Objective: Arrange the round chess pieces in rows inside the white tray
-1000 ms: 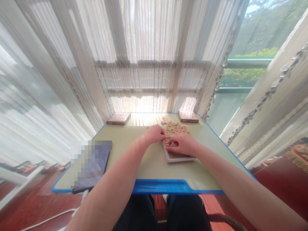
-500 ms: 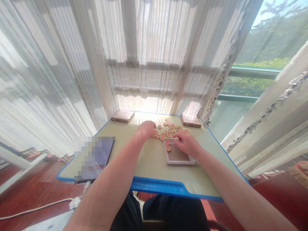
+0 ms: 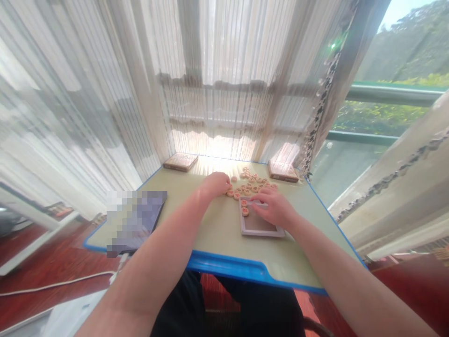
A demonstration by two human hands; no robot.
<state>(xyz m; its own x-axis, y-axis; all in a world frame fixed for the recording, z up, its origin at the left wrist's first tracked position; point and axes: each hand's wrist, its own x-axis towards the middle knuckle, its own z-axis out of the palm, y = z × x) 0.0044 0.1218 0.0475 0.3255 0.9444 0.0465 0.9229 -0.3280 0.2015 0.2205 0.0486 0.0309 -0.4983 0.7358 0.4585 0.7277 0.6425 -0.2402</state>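
My left hand (image 3: pixel 216 184) is at the left end of a loose group of round wooden Chinese chess pieces (image 3: pixel 247 189) with red and dark characters. Its fingers bend down around a piece at the group's edge, partly hidden by the hand. Over a shallow pale tray (image 3: pixel 263 233) is my right hand (image 3: pixel 275 206), its thumb and forefinger apart and pointing left; I see nothing between them. Two pieces with red characters, the nearer one a chess piece (image 3: pixel 245 212), lie one behind the other along the tray's left wall, close to those fingertips.
A flat box (image 3: pixel 181 162) lies at the table's far left corner and another box (image 3: pixel 282 171) at the far right. A dark tablet (image 3: pixel 147 220), partly pixelated, rests at the left. The table (image 3: pixel 210 234) has a blue rim; sheer curtains (image 3: pixel 228 56) hang behind it.
My left hand has moved slightly right, onto the pieces at the group's edge. My right hand's fingers have spread and shifted left toward the two pieces in the tray. The view has shifted slightly.
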